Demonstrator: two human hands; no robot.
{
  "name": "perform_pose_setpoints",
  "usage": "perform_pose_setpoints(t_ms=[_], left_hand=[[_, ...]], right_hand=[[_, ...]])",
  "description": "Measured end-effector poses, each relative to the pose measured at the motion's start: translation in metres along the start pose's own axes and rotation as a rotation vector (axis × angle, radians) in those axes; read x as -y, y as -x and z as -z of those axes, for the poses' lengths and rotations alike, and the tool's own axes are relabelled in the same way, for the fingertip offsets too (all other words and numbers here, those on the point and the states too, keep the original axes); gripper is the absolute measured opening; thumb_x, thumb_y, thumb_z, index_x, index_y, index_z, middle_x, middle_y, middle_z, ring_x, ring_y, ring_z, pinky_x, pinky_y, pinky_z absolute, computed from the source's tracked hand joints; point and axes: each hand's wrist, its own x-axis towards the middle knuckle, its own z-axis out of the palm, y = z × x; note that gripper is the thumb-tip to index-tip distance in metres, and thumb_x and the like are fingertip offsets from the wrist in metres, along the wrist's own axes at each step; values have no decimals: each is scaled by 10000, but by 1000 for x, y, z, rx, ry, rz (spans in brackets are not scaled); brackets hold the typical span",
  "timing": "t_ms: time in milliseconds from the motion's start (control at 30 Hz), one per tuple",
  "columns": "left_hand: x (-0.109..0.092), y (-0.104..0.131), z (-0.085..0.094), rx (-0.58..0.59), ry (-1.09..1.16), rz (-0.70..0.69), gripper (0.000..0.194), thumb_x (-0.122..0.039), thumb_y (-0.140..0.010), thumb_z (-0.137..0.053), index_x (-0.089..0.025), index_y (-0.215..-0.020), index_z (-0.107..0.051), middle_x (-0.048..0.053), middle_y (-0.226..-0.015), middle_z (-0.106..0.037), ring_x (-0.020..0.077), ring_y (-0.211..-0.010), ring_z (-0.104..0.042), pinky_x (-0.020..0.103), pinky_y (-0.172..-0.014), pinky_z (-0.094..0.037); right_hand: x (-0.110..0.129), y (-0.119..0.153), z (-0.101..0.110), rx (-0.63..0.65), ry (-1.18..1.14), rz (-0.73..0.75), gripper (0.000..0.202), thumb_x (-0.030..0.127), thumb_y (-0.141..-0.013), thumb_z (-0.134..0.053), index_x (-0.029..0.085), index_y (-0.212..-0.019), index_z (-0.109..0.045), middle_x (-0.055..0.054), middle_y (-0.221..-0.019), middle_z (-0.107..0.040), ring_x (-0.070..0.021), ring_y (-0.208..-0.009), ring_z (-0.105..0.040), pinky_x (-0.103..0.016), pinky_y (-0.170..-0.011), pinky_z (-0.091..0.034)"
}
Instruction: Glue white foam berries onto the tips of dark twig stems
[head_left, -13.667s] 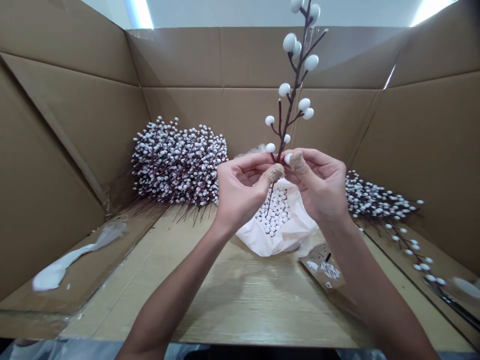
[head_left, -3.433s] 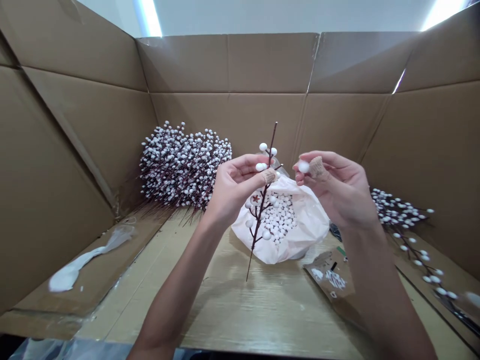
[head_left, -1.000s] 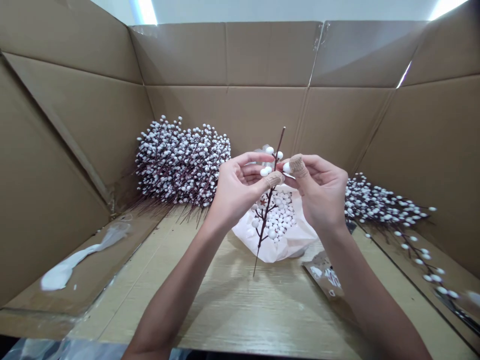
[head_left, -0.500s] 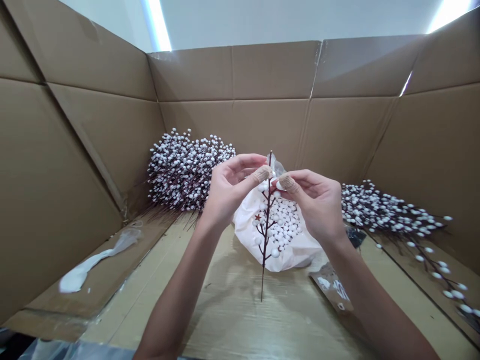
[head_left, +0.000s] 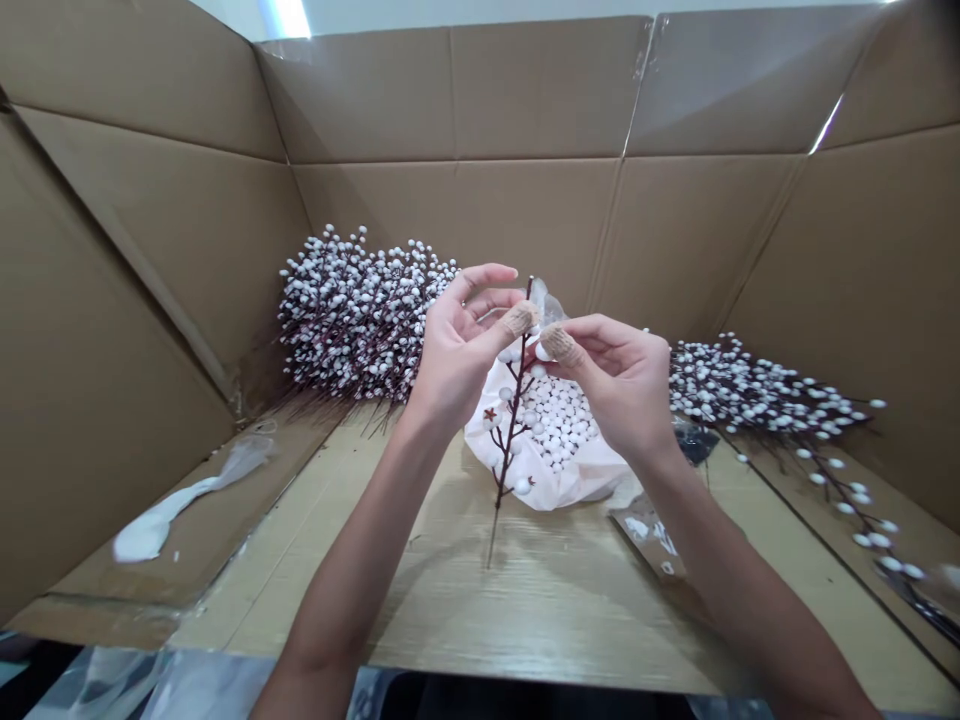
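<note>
My left hand pinches a dark brown artificial berry stem near its top, with the other fingers curled loosely behind. The stem hangs tilted, its bare wire end low over the table and several white berries on its twigs. My right hand is closed at thumb and forefinger on a white berry at an upper twig tip; whether the berry is fixed there I cannot tell. Both thumbs wear tan wraps. Just behind the stem lies an open white plastic bag full of loose white berries.
A large heap of berry stems lies at the back left, a smaller one at the right. A brown piece with white smears sits by my right forearm. A white plastic strip lies left. Cardboard walls enclose the table.
The view has tipped downward, showing the table's front edge. The stem's lower end has swung left, tilting it more. Both hands keep their pinch, and my left forefinger has lifted away from the stem.
</note>
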Motion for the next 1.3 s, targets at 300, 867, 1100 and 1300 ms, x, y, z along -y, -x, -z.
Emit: perform_pose_setpoints(t_ms=[300, 867, 1100, 1300], left_hand=[[-7, -1, 8, -13, -129, -69, 366, -249, -664, -750, -209, -969, -552, 37, -833, -638, 179, -805, -669, 257, -652, -539], [-22, 3, 13, 84, -155, -44, 301, -218, -643, -721, -197, -895, -557, 4, -798, -681, 169, -788, -689, 259, -681, -567], [-21, 5, 12, 134, -127, -20, 287, -199, -667, -725, -188, -896, -553, 6, -795, -672, 155, -772, -687, 249, -688, -563], [-21, 10, 4, 130, -83, 58, 295, -196, -655, -748, -195, -872, -549, 12, -767, -671, 133, -654, -664, 246, -616, -556]], right_hand=[[-4, -13, 29, 102, 190, -50, 324, 470, -856, -580, 166, -780, -660, -42, -746, -681, -156, -720, -676, -314, -700, -576], [-109, 6, 61, 809, 881, -483, 190, 201, -794, -550, 148, -614, -584, -4, -568, -547, -114, -525, -472, -247, -519, -337], [-33, -19, 60, 498, 250, -412, 306, 444, -804, -645, 149, -885, -642, -44, -788, -629, -124, -683, -569, -254, -626, -478], [17, -15, 42, 243, -179, -288, 215, 309, -818, -681, 191, -997, -672, -20, -813, -655, -104, -730, -621, -243, -693, -538]])
